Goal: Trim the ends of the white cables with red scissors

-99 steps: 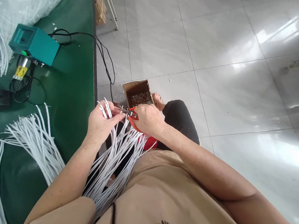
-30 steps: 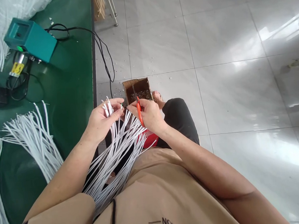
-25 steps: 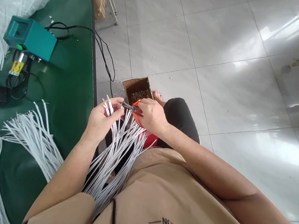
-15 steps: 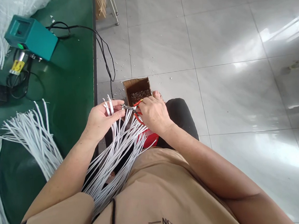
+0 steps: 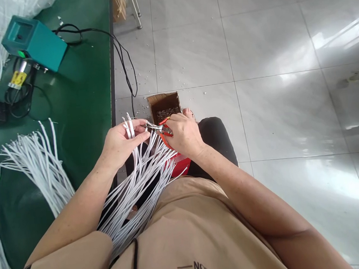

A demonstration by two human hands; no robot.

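Right grip (image 5: 184, 134) clamped on red-handled cutters (image 5: 162, 129), left grip (image 5: 119, 144) pinching white cables (image 5: 138, 171); shirt lettering upside down, unreadable

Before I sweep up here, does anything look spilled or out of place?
Yes: small pale offcuts lie scattered on the floor tiles around the cardboard box, outside it. A few more sit on the green bench. A black cord hangs off the bench edge.
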